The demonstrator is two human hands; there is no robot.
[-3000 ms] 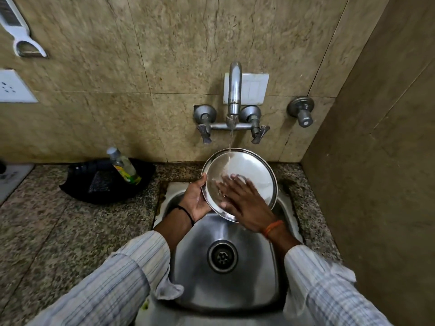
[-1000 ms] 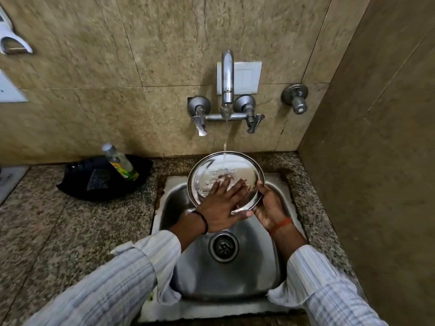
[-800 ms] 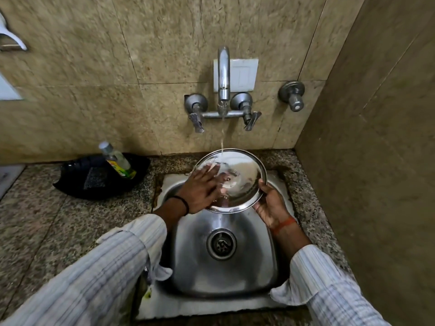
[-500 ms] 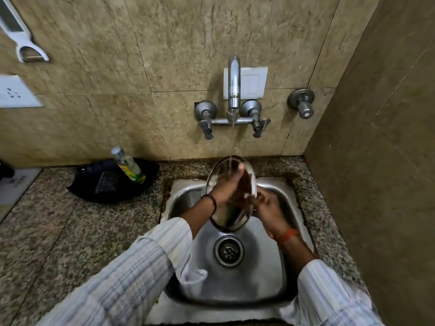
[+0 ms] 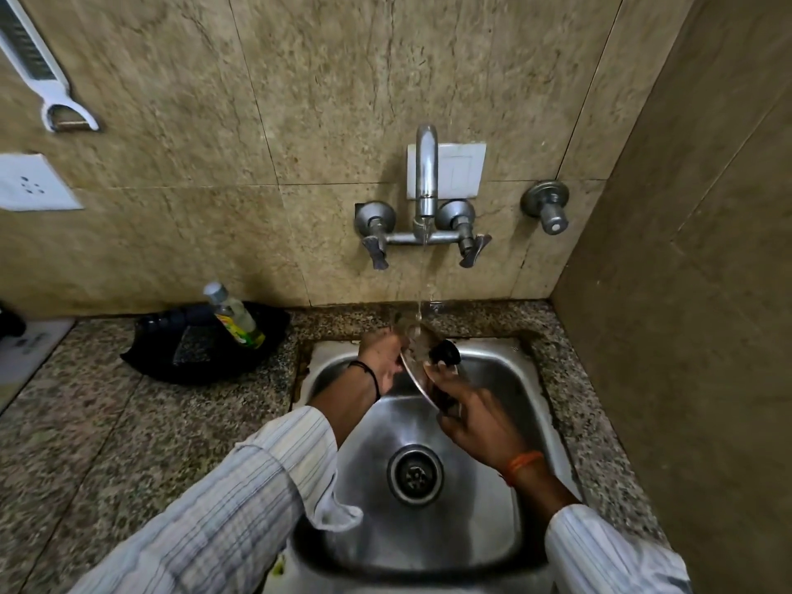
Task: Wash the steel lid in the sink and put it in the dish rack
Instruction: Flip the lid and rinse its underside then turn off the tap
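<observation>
The round steel lid (image 5: 418, 362) stands nearly edge-on over the back of the steel sink (image 5: 505, 392), its black knob (image 5: 445, 352) facing right. Water from the tap (image 5: 426, 173) runs onto its top edge. My left hand (image 5: 381, 355) grips the lid's left face and rim. On the right, my right hand (image 5: 475, 415) holds the lower rim, fingers against the knob side. No dish rack is in view.
A black tray (image 5: 171, 358) with a small bottle (image 5: 235, 319) sits on the granite counter left of the sink. Tap handles (image 5: 375, 242) and a separate valve (image 5: 548, 210) stick out of the tiled wall. A brown side wall stands close on the right.
The lid was face-on under the tap while a hand rubbed its inside. It has since been turned edge-on, so the knob side now faces right. Both hands stayed on it.
</observation>
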